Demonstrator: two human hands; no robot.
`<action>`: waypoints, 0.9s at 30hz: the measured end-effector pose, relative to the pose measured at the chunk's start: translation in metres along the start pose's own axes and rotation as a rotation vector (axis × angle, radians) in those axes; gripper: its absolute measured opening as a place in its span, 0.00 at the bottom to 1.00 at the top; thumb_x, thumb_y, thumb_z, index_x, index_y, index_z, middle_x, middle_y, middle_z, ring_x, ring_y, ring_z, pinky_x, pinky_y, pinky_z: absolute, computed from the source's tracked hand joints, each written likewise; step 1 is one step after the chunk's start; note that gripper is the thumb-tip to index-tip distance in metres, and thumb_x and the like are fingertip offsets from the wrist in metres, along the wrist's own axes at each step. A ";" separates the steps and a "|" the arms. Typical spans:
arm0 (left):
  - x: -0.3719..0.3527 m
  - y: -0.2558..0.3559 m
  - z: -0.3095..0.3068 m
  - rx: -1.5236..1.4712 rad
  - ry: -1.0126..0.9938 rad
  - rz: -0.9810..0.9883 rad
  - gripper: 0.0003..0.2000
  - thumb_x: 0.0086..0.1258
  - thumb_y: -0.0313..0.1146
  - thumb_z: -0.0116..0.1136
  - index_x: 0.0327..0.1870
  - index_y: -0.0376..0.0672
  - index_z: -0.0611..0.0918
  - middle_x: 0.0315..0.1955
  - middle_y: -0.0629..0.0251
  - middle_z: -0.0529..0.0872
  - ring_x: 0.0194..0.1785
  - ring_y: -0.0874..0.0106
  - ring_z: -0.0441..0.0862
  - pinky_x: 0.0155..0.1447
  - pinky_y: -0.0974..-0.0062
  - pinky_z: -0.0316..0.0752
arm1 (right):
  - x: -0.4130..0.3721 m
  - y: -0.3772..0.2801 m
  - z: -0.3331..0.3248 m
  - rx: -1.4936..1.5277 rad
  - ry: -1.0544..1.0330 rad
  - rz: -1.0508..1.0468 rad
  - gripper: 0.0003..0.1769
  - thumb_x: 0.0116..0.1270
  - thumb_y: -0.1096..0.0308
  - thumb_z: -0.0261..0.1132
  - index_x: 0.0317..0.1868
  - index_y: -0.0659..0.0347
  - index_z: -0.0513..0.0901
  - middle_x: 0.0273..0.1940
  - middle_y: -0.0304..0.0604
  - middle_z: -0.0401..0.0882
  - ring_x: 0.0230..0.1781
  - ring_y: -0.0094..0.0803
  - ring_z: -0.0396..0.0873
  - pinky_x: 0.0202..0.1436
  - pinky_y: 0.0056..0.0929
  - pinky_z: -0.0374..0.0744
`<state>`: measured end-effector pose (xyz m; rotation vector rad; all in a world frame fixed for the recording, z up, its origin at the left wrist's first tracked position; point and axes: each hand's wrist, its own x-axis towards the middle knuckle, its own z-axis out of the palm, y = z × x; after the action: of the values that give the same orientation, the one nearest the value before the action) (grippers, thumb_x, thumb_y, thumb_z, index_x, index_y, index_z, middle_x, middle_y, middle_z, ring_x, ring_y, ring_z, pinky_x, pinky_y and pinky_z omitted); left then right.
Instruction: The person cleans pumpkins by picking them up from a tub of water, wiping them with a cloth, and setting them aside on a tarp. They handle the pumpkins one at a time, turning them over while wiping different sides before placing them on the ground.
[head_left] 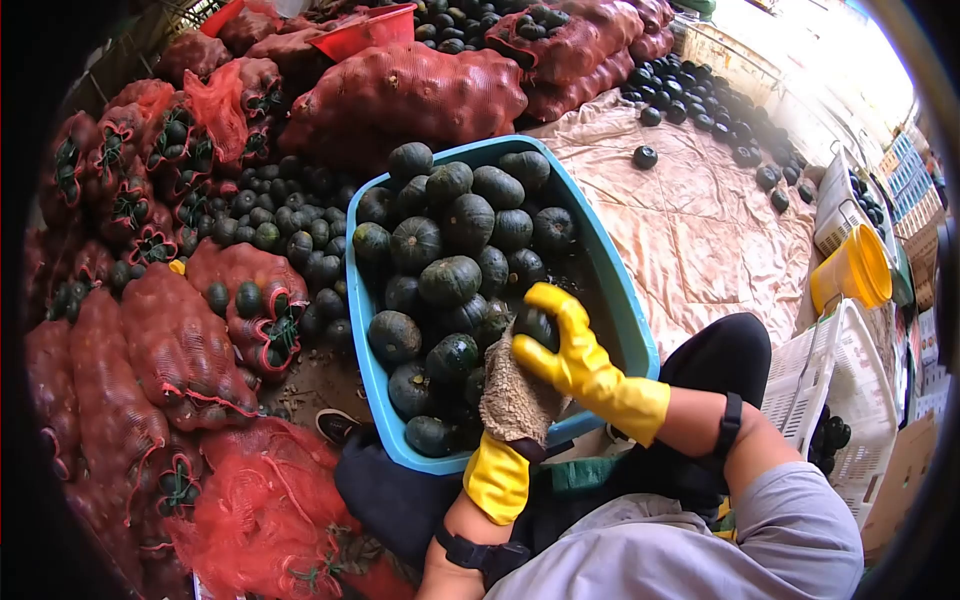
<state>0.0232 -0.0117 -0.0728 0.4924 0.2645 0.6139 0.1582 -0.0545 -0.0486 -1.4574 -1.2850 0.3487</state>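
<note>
A blue plastic tub (612, 250) stands before me, heaped with dark green kabocha squashes (450, 281), some of them wet. Over its near end, my right hand (585, 365), in a yellow rubber glove, grips a small kabocha squash (538, 327) between thumb and fingers. My left hand (520, 395) wears a rough tan scrubbing mitt (515, 400) over another yellow glove. The mitt lies against the near left side of that same squash. Its cloth hides my left fingers, so their grip does not show.
Red mesh sacks (400, 105) of squashes crowd the left and back. Loose squashes (300, 215) lie left of the tub, others (690, 100) on a pale tarp (700, 230). At right are a yellow bucket (852, 270) and white crates (865, 400).
</note>
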 end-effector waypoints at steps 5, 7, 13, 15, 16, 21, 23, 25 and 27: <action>0.003 0.009 0.026 0.432 -0.003 0.165 0.18 0.81 0.35 0.61 0.67 0.39 0.80 0.63 0.58 0.86 0.70 0.62 0.82 0.74 0.64 0.77 | 0.001 -0.001 0.000 0.056 -0.215 -0.274 0.40 0.62 0.60 0.83 0.73 0.57 0.78 0.74 0.56 0.74 0.77 0.57 0.71 0.81 0.52 0.68; 0.001 0.013 0.043 0.937 0.261 0.280 0.19 0.78 0.30 0.64 0.67 0.38 0.79 0.63 0.56 0.86 0.70 0.62 0.81 0.75 0.62 0.77 | 0.007 0.011 0.020 -0.123 0.126 -0.013 0.39 0.63 0.61 0.82 0.73 0.58 0.77 0.74 0.56 0.75 0.76 0.56 0.72 0.81 0.50 0.70; -0.003 0.014 0.013 0.943 0.185 0.446 0.22 0.74 0.34 0.66 0.66 0.41 0.79 0.59 0.55 0.86 0.63 0.60 0.85 0.71 0.63 0.79 | 0.005 -0.022 -0.016 0.189 -0.395 0.077 0.27 0.78 0.59 0.69 0.73 0.56 0.79 0.72 0.56 0.78 0.74 0.57 0.74 0.80 0.48 0.70; -0.003 0.019 0.030 1.394 0.411 0.587 0.22 0.73 0.40 0.67 0.65 0.43 0.81 0.56 0.52 0.87 0.60 0.57 0.86 0.67 0.65 0.80 | 0.005 -0.016 0.013 -0.171 -0.123 -0.241 0.27 0.75 0.63 0.71 0.72 0.58 0.79 0.69 0.60 0.79 0.71 0.60 0.76 0.78 0.50 0.71; -0.002 0.024 0.028 1.361 0.318 0.604 0.17 0.73 0.38 0.67 0.59 0.43 0.84 0.52 0.53 0.88 0.57 0.57 0.87 0.63 0.63 0.81 | -0.012 -0.040 0.016 -0.093 -0.102 -0.145 0.26 0.72 0.67 0.73 0.69 0.59 0.82 0.67 0.63 0.79 0.70 0.61 0.76 0.77 0.51 0.72; -0.010 0.038 -0.028 1.982 -0.072 0.651 0.26 0.57 0.56 0.74 0.50 0.48 0.87 0.49 0.55 0.87 0.55 0.50 0.84 0.60 0.55 0.79 | -0.014 -0.047 0.001 0.827 -0.197 0.758 0.21 0.77 0.67 0.72 0.68 0.54 0.83 0.65 0.46 0.84 0.64 0.37 0.82 0.69 0.37 0.80; -0.018 0.029 -0.005 1.969 0.355 0.424 0.33 0.64 0.61 0.69 0.64 0.48 0.83 0.59 0.56 0.87 0.64 0.58 0.84 0.72 0.58 0.77 | -0.010 -0.029 0.015 1.168 0.073 0.786 0.23 0.81 0.64 0.69 0.72 0.52 0.80 0.66 0.44 0.83 0.64 0.32 0.82 0.68 0.32 0.81; -0.015 0.035 0.009 1.870 0.354 0.538 0.35 0.60 0.57 0.74 0.64 0.45 0.82 0.58 0.54 0.88 0.63 0.56 0.85 0.72 0.58 0.77 | -0.014 -0.009 0.019 0.691 -0.029 0.522 0.29 0.80 0.62 0.68 0.77 0.55 0.75 0.67 0.53 0.82 0.66 0.42 0.81 0.71 0.38 0.80; -0.016 0.037 0.012 1.770 0.353 0.635 0.36 0.57 0.53 0.78 0.64 0.41 0.82 0.56 0.52 0.88 0.62 0.54 0.86 0.72 0.58 0.77 | -0.004 -0.021 -0.002 0.083 -0.240 0.231 0.33 0.76 0.62 0.70 0.78 0.57 0.73 0.66 0.58 0.81 0.68 0.55 0.80 0.74 0.44 0.77</action>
<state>-0.0026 -0.0001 -0.0419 2.2359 1.0169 0.9789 0.1479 -0.0630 -0.0321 -1.5300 -1.2752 0.7406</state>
